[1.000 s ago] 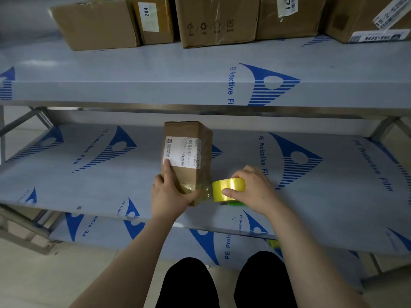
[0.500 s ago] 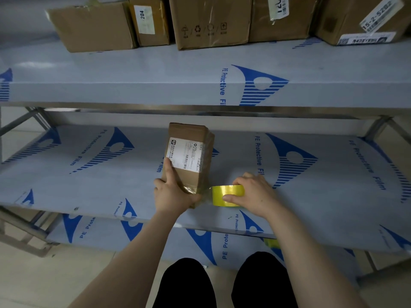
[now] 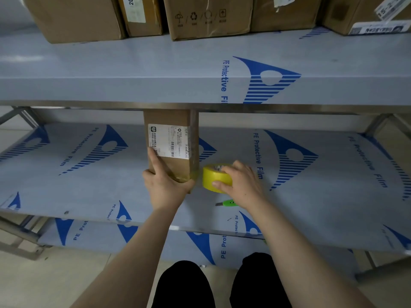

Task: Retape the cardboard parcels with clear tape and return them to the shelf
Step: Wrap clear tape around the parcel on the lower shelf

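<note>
A small brown cardboard parcel with a white shipping label stands on end on the middle shelf. Its top is hidden behind the upper shelf's edge. My left hand grips the parcel's lower near corner, the index finger lying up its front face. My right hand holds a yellowish roll of tape just right of the parcel's base, thumb on the roll's side. A short strip of clear tape runs from the roll to the parcel's lower right edge.
A green box cutter lies on the middle shelf under my right wrist. Several cardboard boxes line the upper shelf. A lower shelf and my dark-trousered knees sit below.
The view has moved in closer and tilted, so the parcel's top now hides behind the upper shelf. The roll has turned to show its broad side, and the green cutter has come into sight.
</note>
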